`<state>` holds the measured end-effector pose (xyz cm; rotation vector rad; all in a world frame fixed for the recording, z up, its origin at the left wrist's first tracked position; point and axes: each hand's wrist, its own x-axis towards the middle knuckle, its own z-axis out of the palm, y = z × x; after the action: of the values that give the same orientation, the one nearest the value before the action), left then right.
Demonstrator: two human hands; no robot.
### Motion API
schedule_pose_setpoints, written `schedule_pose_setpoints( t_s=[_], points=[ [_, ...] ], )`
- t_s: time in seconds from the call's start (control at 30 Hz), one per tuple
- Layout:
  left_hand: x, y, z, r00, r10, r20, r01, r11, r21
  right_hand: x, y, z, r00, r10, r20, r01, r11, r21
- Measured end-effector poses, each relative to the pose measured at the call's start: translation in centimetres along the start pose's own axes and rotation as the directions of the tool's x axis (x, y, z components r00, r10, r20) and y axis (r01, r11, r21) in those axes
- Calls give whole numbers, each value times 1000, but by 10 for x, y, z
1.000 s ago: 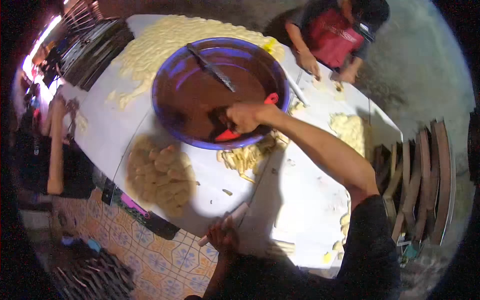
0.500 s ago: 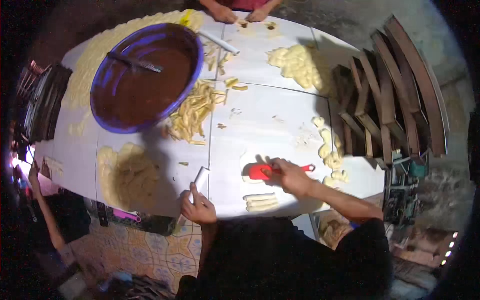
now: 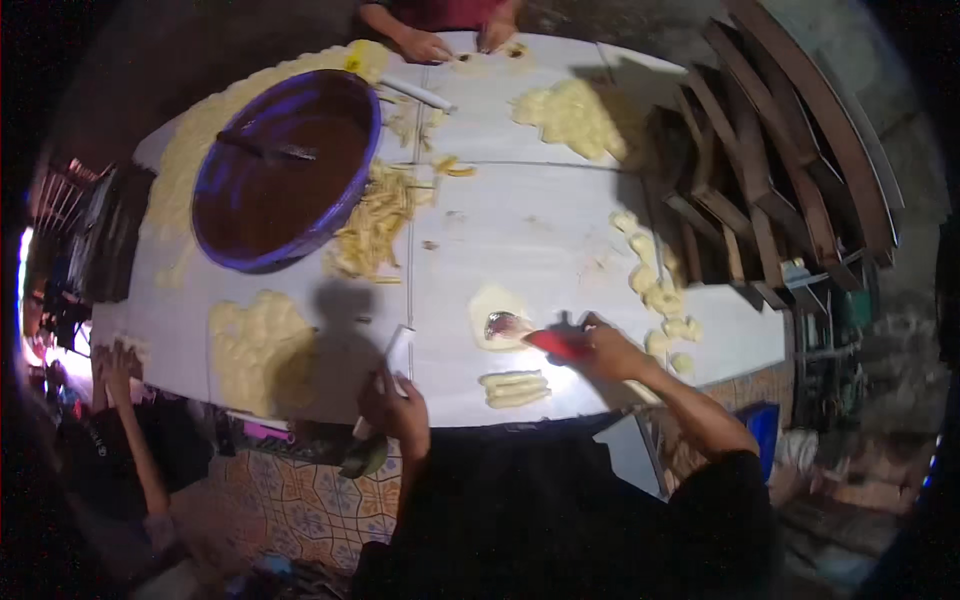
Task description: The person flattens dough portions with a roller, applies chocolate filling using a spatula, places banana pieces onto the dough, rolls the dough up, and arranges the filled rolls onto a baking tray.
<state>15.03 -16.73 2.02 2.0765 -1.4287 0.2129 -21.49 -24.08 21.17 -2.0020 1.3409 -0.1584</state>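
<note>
— What's in your hands?
— My right hand (image 3: pixel 610 352) grips a red-handled spoon (image 3: pixel 545 338), its tip on the dough sheet (image 3: pixel 497 318) near the table's (image 3: pixel 540 230) front edge; my left hand (image 3: pixel 395 400) holds a white scraper (image 3: pixel 398 352).

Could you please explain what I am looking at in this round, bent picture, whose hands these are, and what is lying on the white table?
There is no machine here: the picture comes from a wide fisheye camera worn on a person's head, looking down, which is why straight edges curve. The forearms from the lower edge are that person's own. The right hand holds a red-handled spatula, its tip on a flat piece of pale dough. The left hand holds a white scraper at the near edge of the white table. On it lie a blue basin of brown filling, rolled dough pieces and heaps of pale dough. The hands at the far edge belong to another person.
</note>
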Motion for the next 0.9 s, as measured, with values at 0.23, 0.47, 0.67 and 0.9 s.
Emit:
schedule_pose_setpoints(
  t_s=[0.23, 0.47, 0.67, 0.9],
  points=[
    [36, 61, -58, 994, 66, 86, -71, 996, 61, 78, 31, -21, 930, -218, -295, 162, 966, -201],
    [31, 54, -54, 996, 18, 84, -14, 999, -45, 256, -86, 110, 815, -465, -345, 481, 876, -44],
    [38, 58, -57, 999, 3, 51, -6, 998, 58, 242, -84, 96, 918, -388, -85, 392, 919, 37],
    [35, 60, -40, 991, -28, 134, 26, 1000, 17, 112, -10, 37, 991, -99, -92, 128, 906, 405]
  ],
)
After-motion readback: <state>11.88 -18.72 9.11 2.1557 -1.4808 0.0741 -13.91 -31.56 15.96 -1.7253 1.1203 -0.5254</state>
